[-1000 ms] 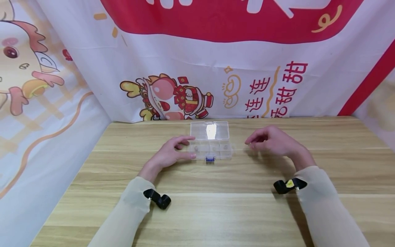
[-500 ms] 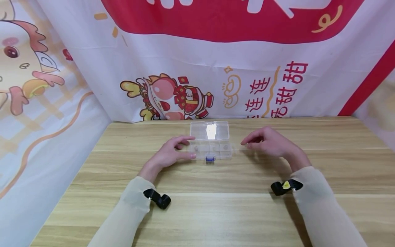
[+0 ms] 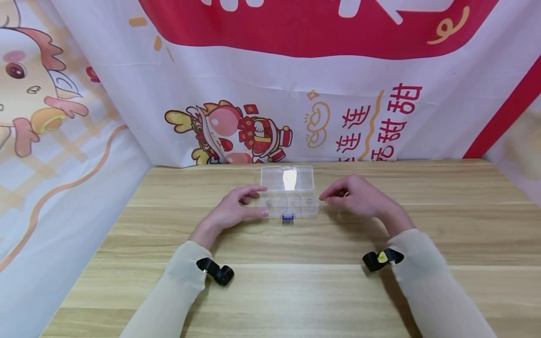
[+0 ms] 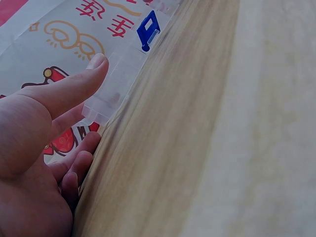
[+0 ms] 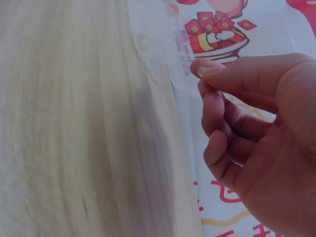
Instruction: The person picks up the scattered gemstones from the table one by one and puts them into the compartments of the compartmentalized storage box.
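Observation:
A clear plastic compartment box (image 3: 281,203) stands on the table with its lid (image 3: 274,179) raised and a blue latch (image 3: 288,217) at the front. Small pale bits show in a few compartments. My left hand (image 3: 235,204) holds the box's left end, thumb at the front and index finger towards the back. On the other side, my right hand (image 3: 356,195) is close beside the box's right end. Its thumb and index finger pinch a tiny pale piece (image 5: 201,71), mostly hidden by the fingertips; I cannot tell its kind. The other fingers curl loosely.
The wood-grain table (image 3: 287,291) extends in front of and beside the box. Directly behind its back edge hangs a printed cloth (image 3: 270,75), and another (image 3: 97,188) runs along the left. Both sleeves carry black wrist cameras.
My right hand has moved left, up to the box's right end, still pinching. The left hand, the box and the raised lid have stayed in place.

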Tool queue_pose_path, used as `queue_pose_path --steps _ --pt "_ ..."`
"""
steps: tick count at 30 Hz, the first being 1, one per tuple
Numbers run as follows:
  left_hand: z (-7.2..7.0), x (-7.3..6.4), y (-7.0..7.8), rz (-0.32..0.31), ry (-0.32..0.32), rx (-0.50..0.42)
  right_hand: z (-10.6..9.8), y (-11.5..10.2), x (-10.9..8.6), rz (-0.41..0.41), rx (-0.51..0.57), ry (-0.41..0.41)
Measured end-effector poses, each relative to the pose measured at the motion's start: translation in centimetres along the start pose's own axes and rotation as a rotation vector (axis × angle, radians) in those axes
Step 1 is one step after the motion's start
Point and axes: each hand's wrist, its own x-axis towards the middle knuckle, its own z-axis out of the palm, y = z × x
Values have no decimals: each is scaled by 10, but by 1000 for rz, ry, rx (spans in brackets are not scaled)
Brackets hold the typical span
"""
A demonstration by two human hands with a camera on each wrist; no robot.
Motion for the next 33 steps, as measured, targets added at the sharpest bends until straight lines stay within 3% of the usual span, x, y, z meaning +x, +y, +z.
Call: queue_pose_path --steps 33 --pt "0 0 0 -7 -2 6 34 -35 15 21 30 128"
